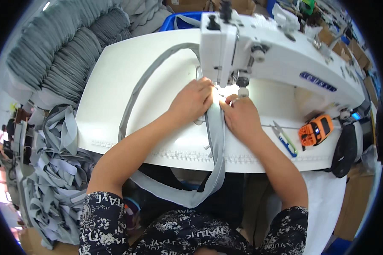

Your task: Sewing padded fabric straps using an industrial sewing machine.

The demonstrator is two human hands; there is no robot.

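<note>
A long grey fabric strip (215, 140) runs under the needle area of a white sewing machine (281, 59). It loops over the left of the table and hangs below the front edge near my lap. My left hand (192, 100) presses the strip with its fingers held together, just left of the lit needle. From the other side, my right hand (244, 117) pinches the strip's right edge close to the presser foot. Bright light and my fingers hide the exact stitching point.
On the white table (102, 91), thread snips (284, 139) and an orange and black device (315, 130) lie to the right. Stacked grey fabric pieces (51, 46) and a heap of grey strips (59, 182) stand at the left. A blue bin (168, 22) is behind.
</note>
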